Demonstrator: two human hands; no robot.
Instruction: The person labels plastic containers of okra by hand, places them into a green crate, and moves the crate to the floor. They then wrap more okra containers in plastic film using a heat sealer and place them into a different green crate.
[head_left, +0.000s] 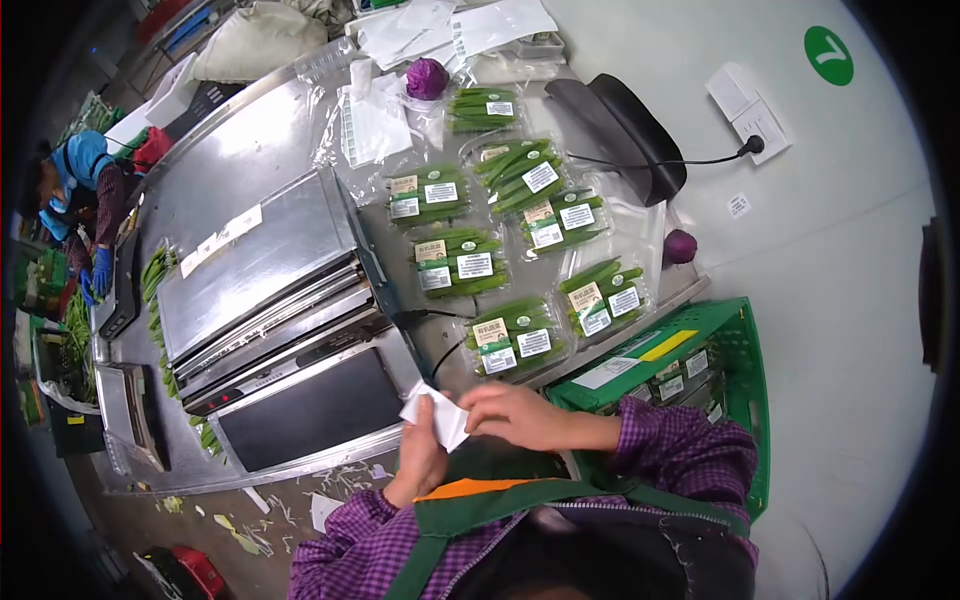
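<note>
Thing in hand (head view, the only one): small white sheet of paper (440, 420), held close to the body, over the near edge of the steel worktop (250, 150).
Left hand (420, 462): closed on the lower left part of the sheet.
Right hand (512, 410): fingers bent, pinching the right side of the sheet.
Step, as I judge it: both hands work the sheet between them, perhaps to separate a label (too small to tell).
Next move calls for: a fine pinch and a steady pull, so the paper does not tear.
Nearby: clear packs of green okra (460, 262) with white labels, beyond the hands; green plastic crate (735, 340) to the right.
</note>
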